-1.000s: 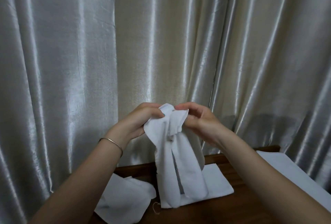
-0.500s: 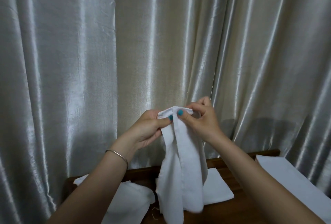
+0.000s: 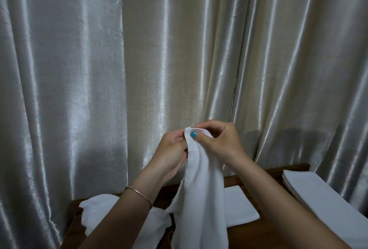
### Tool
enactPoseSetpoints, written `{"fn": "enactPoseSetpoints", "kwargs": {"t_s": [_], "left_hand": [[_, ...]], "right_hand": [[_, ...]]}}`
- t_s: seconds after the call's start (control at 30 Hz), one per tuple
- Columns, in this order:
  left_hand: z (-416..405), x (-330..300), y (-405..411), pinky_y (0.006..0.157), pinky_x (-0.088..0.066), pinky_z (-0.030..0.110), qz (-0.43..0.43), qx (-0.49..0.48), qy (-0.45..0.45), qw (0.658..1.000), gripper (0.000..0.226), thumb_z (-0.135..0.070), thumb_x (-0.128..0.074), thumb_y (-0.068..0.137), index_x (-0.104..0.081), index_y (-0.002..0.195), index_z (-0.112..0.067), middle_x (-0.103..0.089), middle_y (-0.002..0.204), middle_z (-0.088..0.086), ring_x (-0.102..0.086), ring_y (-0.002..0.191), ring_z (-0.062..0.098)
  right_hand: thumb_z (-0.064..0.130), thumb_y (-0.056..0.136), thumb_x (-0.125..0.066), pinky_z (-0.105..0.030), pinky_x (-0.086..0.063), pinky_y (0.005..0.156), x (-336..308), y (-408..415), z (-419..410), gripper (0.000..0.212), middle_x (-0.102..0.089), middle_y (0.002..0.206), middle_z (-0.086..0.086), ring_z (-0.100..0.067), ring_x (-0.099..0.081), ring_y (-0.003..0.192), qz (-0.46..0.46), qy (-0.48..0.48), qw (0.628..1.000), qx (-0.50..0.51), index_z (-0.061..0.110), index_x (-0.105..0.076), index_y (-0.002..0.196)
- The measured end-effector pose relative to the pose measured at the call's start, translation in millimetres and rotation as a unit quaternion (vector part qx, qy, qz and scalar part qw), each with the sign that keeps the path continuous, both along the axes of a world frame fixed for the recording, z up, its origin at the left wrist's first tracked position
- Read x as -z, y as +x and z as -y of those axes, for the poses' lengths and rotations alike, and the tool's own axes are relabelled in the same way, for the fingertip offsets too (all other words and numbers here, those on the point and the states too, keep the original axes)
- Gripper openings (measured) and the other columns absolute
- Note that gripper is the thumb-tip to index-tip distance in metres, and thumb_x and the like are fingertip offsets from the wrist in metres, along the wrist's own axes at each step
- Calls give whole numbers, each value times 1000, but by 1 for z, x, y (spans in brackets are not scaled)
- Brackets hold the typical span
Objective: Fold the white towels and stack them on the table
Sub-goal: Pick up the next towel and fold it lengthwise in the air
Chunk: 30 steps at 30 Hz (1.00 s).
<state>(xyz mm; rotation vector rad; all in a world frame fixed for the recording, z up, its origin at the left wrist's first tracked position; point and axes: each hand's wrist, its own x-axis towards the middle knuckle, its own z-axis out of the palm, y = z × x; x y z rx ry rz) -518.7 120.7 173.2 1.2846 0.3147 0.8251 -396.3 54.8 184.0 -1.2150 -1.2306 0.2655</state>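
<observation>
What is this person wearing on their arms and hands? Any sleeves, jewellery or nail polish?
No sleeves show: both forearms are bare as far as the picture reaches. The left wrist carries a thin, plain metal bangle. The right hand has teal polish on its thumbnail, the only nail plainly in view. The left hand shows no ring or glove, and neither does the right.

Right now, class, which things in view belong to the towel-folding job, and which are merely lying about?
Job: hanging white cloth towel, pinched by left hand and right hand; crumpled white towel; flat folded white towel; dark wooden table.
Lying about: shiny silver curtain; thin metal bangle.
</observation>
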Motion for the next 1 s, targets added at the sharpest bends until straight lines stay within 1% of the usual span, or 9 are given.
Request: {"fn": "enactPoseSetpoints", "kwargs": {"t_s": [0.23, 0.43, 0.53, 0.63, 0.7, 0.77, 0.83, 0.93, 1.0], "left_hand": [[-2, 5, -2, 82, -55, 25, 57, 42, 34, 997, 27, 1, -49, 96, -65, 117, -3, -71, 111, 18, -68, 104, 26], [-5, 6, -7, 84, -53, 22, 31, 64, 83, 994, 32, 1, -41, 99, -64, 118, -10, -71, 113, 14, -66, 109, 23], [-6, 3, -9, 83, -53, 20, 6, 64, 105, 992, 31, -1, -44, 98, -63, 120, -11, -71, 113, 12, -66, 109, 20], [-6, 2, -9, 90, -54, 30, 31, 87, 80, 993, 35, -2, -48, 90, -60, 122, 0, -67, 117, 21, -64, 110, 27], [-6, 3, -8, 95, -51, 34, 40, 94, 80, 992, 37, -12, -52, 90, -59, 122, 3, -64, 120, 25, -63, 112, 29], [-6, 5, -6, 89, -53, 30, 13, 38, 113, 993, 37, -29, -55, 94, -64, 118, -2, -69, 113, 20, -67, 105, 25], [-6, 7, -3, 80, -54, 28, -30, -50, 148, 987, 38, -38, -49, 94, -70, 106, -9, -74, 100, 16, -70, 92, 19], [-9, 10, -2, 70, -53, 21, -72, -132, 163, 975, 39, -37, -43, 99, -73, 91, -13, -76, 86, 8, -70, 79, 13], [-14, 11, -2, 63, -49, 20, -91, -173, 169, 966, 41, -36, -43, 100, -69, 85, -8, -72, 75, 7, -65, 70, 13]], "right_hand": [[0, 73, -78, -30, -57, 72, -7, 1, 6, 11, -74, 82, -4, -13, -70, 76, 15, 26, 1000, 1, 7, -74, 81], [1, 73, -78, -45, -55, 76, -13, 4, 11, 10, -74, 85, -14, -34, -69, 83, 42, -3, 999, -6, 4, -74, 82], [1, 73, -78, -39, -55, 72, -13, 4, 11, 11, -73, 83, -16, -24, -68, 74, 38, 3, 999, -2, 0, -73, 83], [2, 72, -79, -30, -54, 67, -10, 2, 7, 11, -73, 81, -16, -16, -65, 70, 16, 12, 1000, 15, 1, -73, 81], [5, 70, -81, -27, -53, 64, -8, 0, 5, 11, -72, 76, -12, -15, -64, 67, 6, 18, 1000, 24, 5, -72, 77], [8, 68, -83, -23, -50, 58, -5, -1, 2, 13, -70, 66, -5, -12, -61, 62, -5, 24, 999, 32, 12, -71, 70], [10, 67, -85, -17, -45, 50, 0, -3, -3, 20, -65, 56, 7, -3, -55, 53, -6, 31, 999, 41, 19, -68, 63], [17, 67, -85, -14, -36, 45, 8, -3, -11, 25, -56, 46, 14, 1, -44, 43, 7, 29, 999, 46, 24, -63, 57], [25, 66, -85, -16, -35, 46, 11, 0, -14, 26, -53, 46, 13, -1, -42, 43, 36, 7, 998, 53, 24, -61, 55]]}}
